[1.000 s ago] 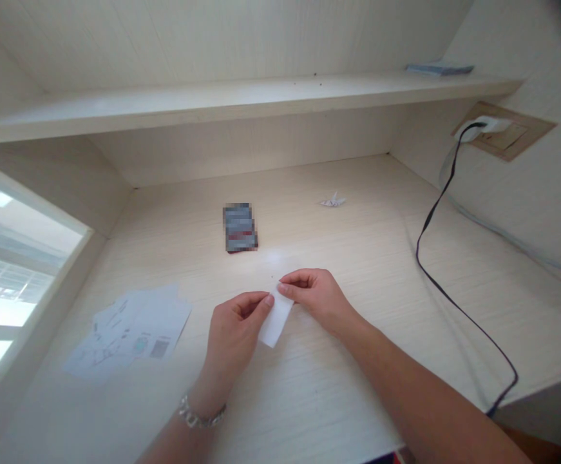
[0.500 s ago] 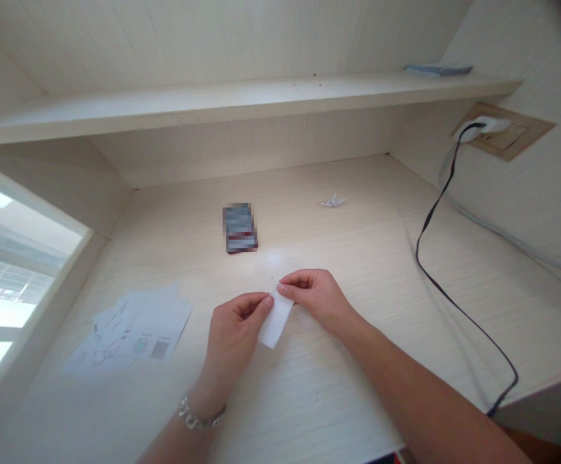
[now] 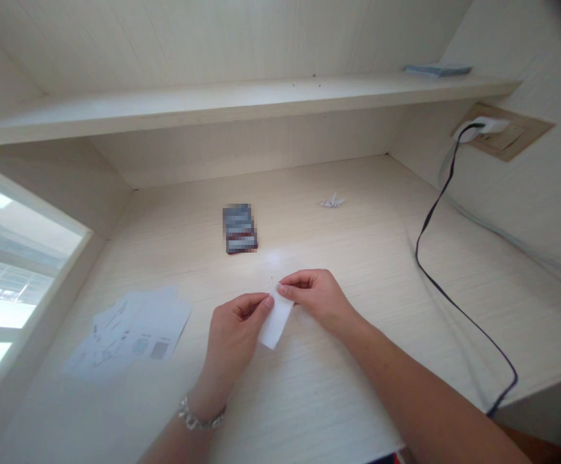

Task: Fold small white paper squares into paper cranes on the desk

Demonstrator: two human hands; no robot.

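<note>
A narrow white strip of paper [image 3: 275, 325] is held above the desk, its lower end slanting toward me. My left hand [image 3: 236, 328] pinches its left edge near the top between thumb and fingers. At the upper right corner, my right hand [image 3: 319, 296] grips the same paper with thumb and fingertips, close beside the left thumb. The top edge is partly covered by the fingertips. Farther back on the desk sits a small folded paper crane [image 3: 333, 201]. A phone-like dark rectangle [image 3: 240, 229], its face pixelated, lies beyond my left hand.
Several overlapping printed paper sheets [image 3: 149, 322] lie at the left. A black cable [image 3: 427, 222] runs from the wall socket [image 3: 507, 135] down across the desk's right side. Above the desk is a shelf [image 3: 236, 106] with a flat bluish item [image 3: 438, 69]. A window [image 3: 9, 270] is at left.
</note>
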